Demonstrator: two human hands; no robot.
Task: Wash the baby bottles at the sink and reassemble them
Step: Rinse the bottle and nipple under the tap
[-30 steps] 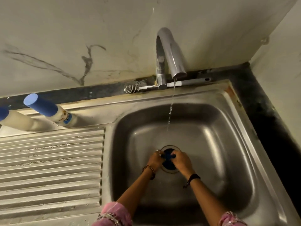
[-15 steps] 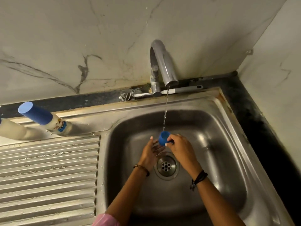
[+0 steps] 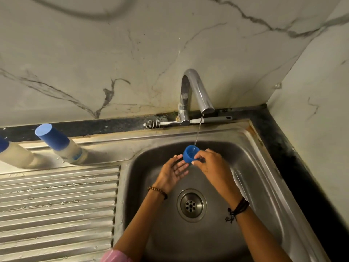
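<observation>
The second bottle [image 3: 15,155] at the left edge of the drainboard [image 3: 56,205] is cut off by the frame, so only part of its pale body and a sliver of blue cap show. The print on the nearer capped bottle [image 3: 62,146] is too blurred to read. This bottle stands at the back of the drainboard near the sink's back left corner, its long axis leaning toward the back left in this wide view, blue cap uppermost.

Over the back half of the sink [image 3: 264,176], the right hand [image 3: 213,167] pinches a small blue cap [image 3: 190,154] between thumb and fingers, so its grip is closed on the cap. The cap's open mouth faces up and toward the tap [image 3: 196,91], whose thin stream runs into it. The left hand [image 3: 173,173] is beside the cap, palm up, fingers straight and relaxed, grip open; whether its fingertips touch the cap is hard to make out.

A bottle brush [image 3: 187,121] lies along the sink's back edge, partly hidden behind the tap's base.
</observation>
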